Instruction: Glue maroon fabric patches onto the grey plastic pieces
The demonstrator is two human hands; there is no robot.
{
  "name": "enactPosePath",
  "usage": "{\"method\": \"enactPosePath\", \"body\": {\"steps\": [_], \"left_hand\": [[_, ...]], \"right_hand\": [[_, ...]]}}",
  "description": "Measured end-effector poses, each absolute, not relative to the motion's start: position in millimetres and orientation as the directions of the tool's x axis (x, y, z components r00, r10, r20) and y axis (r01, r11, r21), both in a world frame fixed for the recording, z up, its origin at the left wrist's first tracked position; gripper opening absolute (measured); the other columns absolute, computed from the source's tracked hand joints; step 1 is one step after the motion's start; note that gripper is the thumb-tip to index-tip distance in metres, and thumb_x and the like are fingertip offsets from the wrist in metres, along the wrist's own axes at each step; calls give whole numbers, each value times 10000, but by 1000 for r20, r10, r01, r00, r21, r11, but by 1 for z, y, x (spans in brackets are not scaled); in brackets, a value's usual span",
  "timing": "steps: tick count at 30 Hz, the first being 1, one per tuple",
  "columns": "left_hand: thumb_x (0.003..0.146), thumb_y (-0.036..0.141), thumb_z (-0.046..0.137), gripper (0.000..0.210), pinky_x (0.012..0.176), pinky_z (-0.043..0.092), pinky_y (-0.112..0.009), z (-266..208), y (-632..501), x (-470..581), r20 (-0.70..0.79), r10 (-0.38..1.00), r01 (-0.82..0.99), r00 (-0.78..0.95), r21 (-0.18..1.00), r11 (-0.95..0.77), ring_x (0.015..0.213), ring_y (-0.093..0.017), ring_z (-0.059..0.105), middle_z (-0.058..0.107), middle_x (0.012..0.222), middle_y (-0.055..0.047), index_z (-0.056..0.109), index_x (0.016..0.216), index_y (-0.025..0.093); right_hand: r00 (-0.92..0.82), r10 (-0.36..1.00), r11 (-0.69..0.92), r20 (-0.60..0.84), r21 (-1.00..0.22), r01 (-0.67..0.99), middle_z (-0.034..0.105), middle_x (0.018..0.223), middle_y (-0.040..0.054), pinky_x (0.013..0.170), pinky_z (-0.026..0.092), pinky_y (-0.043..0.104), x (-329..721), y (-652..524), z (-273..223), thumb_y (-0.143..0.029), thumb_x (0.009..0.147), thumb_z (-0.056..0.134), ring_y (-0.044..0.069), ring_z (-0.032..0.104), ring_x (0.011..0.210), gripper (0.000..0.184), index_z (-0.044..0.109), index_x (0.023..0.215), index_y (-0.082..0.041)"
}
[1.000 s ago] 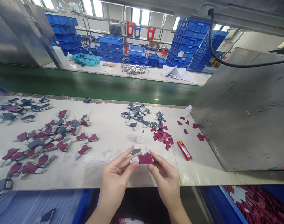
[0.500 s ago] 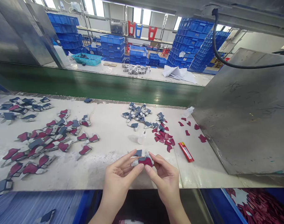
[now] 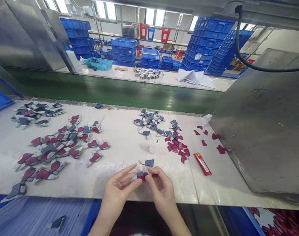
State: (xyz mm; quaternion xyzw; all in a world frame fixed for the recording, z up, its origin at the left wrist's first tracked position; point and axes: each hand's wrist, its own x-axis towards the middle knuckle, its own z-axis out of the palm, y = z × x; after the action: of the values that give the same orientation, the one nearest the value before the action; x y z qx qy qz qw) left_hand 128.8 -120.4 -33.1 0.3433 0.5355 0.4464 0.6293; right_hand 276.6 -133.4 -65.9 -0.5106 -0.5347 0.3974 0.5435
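Observation:
Between my left hand (image 3: 117,188) and my right hand (image 3: 162,187), low in the middle of the head view, is a small grey plastic part with a maroon inlay (image 3: 142,175). The thumbs and fingers of both hands pinch its ends. Just beyond my fingertips lies a blue-grey part (image 3: 149,162) on the table. A small clear bottle with a thin dark tip (image 3: 153,148) stands farther back. Maroon cut-out pieces (image 3: 175,146) lie loosely to the right, beside a heap of blue-grey parts (image 3: 150,120).
Many maroon-faced parts (image 3: 63,144) cover the left of the worktable (image 3: 120,126). A red packet (image 3: 202,164) lies on the right, near a metal panel (image 3: 265,131). Blue bins sit below the front edge, one with maroon pieces (image 3: 281,219).
Both hands have shifted left and slightly nearer the table's front edge, with the maroon-inlaid part still between them. The part has tilted. The camera view has moved a little to the left.

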Motion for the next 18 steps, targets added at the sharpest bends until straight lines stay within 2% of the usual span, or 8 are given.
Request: {"method": "enactPosePath", "body": {"steps": [3, 5, 8, 10, 12, 14, 16, 18], "left_hand": [[634, 362, 856, 482, 906, 584, -364, -41, -121, 114, -381, 924, -113, 43, 917, 383, 984, -305, 732, 790, 977, -110, 745, 1062, 170], [668, 395, 826, 422, 910, 579, -363, -49, -119, 100, -318, 947, 2, -47, 948, 319, 1022, -307, 718, 784, 1013, -106, 752, 1023, 179], [738, 427, 759, 314, 888, 577, -399, -62, -109, 73, -60, 964, 383, -258, 910, 159, 972, -304, 728, 780, 1032, -73, 758, 981, 227], [788, 404, 720, 276, 897, 558, -437, -65, -99, 56, 208, 921, 668, -331, 741, 73, 932, -304, 726, 777, 1012, -69, 750, 1007, 239], [840, 350, 680, 295, 969, 506, -475, -62, -88, 46, 467, 830, 841, -305, 541, 4, 1040, -324, 680, 744, 1102, -110, 721, 1092, 203], [873, 291, 650, 326, 1053, 429, -500, -57, -78, 49, 634, 734, 911, -243, 410, -52, 1182, -336, 594, 672, 1242, -155, 676, 1171, 161], [884, 249, 636, 317, 1054, 426, -492, -54, -73, 62, 672, 725, 913, -151, 376, -159, 1183, -315, 578, 656, 1245, -150, 652, 1188, 163], [883, 228, 633, 273, 979, 489, -455, -56, -72, 80, 596, 803, 850, 19, 413, -327, 1087, -279, 614, 691, 1134, -107, 655, 1152, 193]], "right_hand": [[9, 936, 337, 351, -905, 259, 651, 862, 37, 702, 531, 280, 273, -134, -68, -234, 943, 542, 159, 623, 803, 186, 652, 1090, -207], [-53, 925, 371, 376, -866, 335, 664, 955, 61, 720, 535, 294, 277, -134, -67, -229, 952, 523, 176, 618, 881, 263, 622, 1195, -220], [21, 934, 315, 358, -846, 430, 636, 1093, 101, 677, 534, 298, 293, -128, -65, -265, 959, 508, 205, 599, 957, 318, 592, 1264, -232], [135, 910, 274, 393, -810, 518, 596, 1123, 112, 666, 531, 319, 304, -120, -62, -306, 938, 546, 226, 573, 970, 290, 640, 1206, -247], [181, 882, 235, 435, -740, 630, 518, 1233, 120, 753, 535, 400, 311, -110, -59, -361, 901, 604, 280, 512, 1079, 257, 696, 1130, -289], [143, 888, 211, 436, -665, 716, 396, 1382, 104, 874, 497, 521, 312, -100, -57, -402, 881, 629, 355, 391, 1235, 230, 727, 1081, -344], [68, 920, 208, 387, -627, 751, 295, 1474, 86, 949, 441, 602, 310, -91, -58, -415, 888, 618, 405, 263, 1334, 247, 718, 1110, -372], [2, 941, 222, 338, -622, 751, 307, 1470, 114, 984, 418, 624, 308, -85, -62, -402, 905, 591, 407, 232, 1358, 327, 665, 1219, -348]]}}
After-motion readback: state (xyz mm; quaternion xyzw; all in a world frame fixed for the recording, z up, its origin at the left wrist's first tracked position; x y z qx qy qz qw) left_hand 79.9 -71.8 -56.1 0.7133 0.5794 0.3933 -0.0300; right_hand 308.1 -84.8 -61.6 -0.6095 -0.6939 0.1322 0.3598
